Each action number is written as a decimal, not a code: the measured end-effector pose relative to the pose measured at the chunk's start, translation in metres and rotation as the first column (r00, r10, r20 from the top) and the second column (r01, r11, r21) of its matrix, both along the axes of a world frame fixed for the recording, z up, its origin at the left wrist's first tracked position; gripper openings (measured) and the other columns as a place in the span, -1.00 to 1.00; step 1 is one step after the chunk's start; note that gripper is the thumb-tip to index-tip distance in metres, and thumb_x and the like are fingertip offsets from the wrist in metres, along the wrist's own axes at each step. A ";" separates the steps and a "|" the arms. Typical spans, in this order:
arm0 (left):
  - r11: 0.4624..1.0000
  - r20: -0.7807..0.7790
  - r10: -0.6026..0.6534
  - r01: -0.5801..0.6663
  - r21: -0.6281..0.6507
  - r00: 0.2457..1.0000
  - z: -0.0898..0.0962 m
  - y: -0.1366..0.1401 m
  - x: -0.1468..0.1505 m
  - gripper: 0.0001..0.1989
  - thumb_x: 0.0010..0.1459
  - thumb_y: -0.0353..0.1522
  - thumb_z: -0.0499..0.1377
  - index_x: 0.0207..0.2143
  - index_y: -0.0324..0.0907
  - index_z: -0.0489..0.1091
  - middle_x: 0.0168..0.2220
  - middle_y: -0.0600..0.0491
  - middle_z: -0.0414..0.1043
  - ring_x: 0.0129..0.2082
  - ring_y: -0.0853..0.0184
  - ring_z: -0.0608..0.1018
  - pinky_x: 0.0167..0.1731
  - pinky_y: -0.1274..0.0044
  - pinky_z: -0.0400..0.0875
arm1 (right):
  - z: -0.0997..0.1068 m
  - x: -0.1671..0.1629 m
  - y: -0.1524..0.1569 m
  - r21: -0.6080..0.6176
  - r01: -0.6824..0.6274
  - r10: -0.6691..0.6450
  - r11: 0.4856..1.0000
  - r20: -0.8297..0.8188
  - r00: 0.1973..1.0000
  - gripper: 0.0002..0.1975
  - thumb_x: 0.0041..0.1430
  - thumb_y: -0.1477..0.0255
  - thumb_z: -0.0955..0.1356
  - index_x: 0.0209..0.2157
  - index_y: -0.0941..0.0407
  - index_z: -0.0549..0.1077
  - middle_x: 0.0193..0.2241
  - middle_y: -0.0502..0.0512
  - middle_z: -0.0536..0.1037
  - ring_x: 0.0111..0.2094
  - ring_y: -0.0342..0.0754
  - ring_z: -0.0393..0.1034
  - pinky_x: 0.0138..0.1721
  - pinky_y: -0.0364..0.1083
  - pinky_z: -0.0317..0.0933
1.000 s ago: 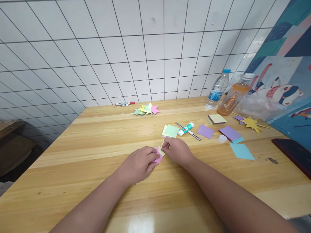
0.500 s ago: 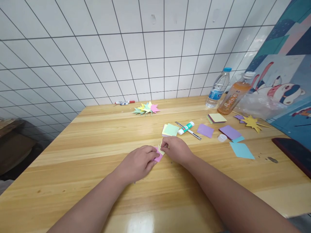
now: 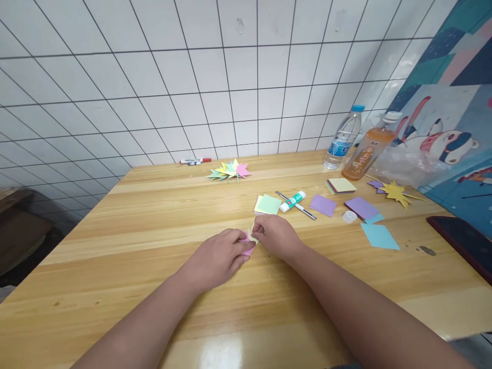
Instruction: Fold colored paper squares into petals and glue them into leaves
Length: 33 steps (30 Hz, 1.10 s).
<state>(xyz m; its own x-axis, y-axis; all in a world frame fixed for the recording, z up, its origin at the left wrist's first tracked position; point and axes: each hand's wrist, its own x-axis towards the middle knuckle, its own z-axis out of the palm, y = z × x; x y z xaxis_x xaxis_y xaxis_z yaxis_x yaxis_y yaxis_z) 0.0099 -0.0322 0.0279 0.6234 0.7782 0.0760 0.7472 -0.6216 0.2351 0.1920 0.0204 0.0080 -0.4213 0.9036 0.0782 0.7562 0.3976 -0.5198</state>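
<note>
Folding and aligning of small coloured papers on a wooden table (image 3: 126, 241), seen from the wearer's head. The pink paper (image 3: 249, 249) lies near the middle of the table, partly under the left hand (image 3: 219, 259), whose fingers stretch over it with the thumb by the near edge; because the fingers cover most of the sheet, it cannot be told whether they grip it or merely press it down. The right hand (image 3: 277, 237) is closed in a pinch, thumb against forefinger, on the pale-yellow paper (image 3: 252, 237), which overlaps the pink at its right side. The step in hand appears to be the setting of the yellow piece against the pink one. The next move seems to call for a steady left hand and a small, careful adjustment of the pinched corner, so that the edges agree before any pressing flat. Beyond the right hand lie a green-topped paper stack (image 3: 271, 205) and a glue stick (image 3: 292, 201), the latter resting across a slender cutter (image 3: 308, 213). Farther back, near the tiled wall (image 3: 172, 102), sits a cluster of pointed paper shapes (image 3: 229, 170).
</note>
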 end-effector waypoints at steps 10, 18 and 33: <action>0.999 0.003 0.021 -0.021 -0.028 1.000 0.005 -0.002 0.003 -0.76 0.20 -0.31 -0.02 -0.16 -0.03 0.40 -0.15 0.04 0.36 -0.16 0.27 0.41 -0.28 0.48 0.34 | 0.001 -0.004 0.000 0.005 0.081 -0.081 0.997 0.117 0.990 -0.78 0.05 0.22 0.36 -0.32 0.04 0.37 -0.42 -0.06 0.48 -0.41 -0.15 0.31 -0.49 -0.18 -0.10; 1.000 0.021 0.016 -0.015 -0.026 1.000 0.003 -0.001 0.003 -0.77 0.20 -0.31 0.00 -0.19 -0.03 0.42 -0.17 0.04 0.37 -0.15 0.26 0.42 -0.28 0.47 0.35 | -0.001 -0.010 0.004 0.010 0.148 -0.147 0.989 0.186 0.971 -0.76 0.08 0.13 0.30 -0.37 0.01 0.36 -0.47 -0.07 0.50 -0.39 -0.10 0.35 -0.49 -0.16 -0.07; 0.992 0.093 -0.044 0.032 0.120 0.995 -0.006 0.006 0.001 -0.78 0.17 -0.39 0.00 -0.23 -0.10 0.42 -0.20 -0.02 0.39 -0.16 0.24 0.41 -0.15 0.39 0.33 | 0.002 -0.008 0.009 -0.004 0.205 -0.204 0.979 0.076 0.976 -0.58 0.15 0.02 0.17 -0.33 0.07 0.39 -0.44 0.02 0.51 -0.39 -0.10 0.37 -0.48 -0.17 -0.02</action>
<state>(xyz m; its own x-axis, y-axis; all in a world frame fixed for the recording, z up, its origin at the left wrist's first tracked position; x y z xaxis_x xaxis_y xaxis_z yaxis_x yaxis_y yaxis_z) 0.0113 -0.0260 0.0223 0.6379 0.7361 0.2264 0.7002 -0.6768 0.2273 0.1840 0.0296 0.0095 -0.2317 0.9719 0.0424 0.8579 0.2247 -0.4621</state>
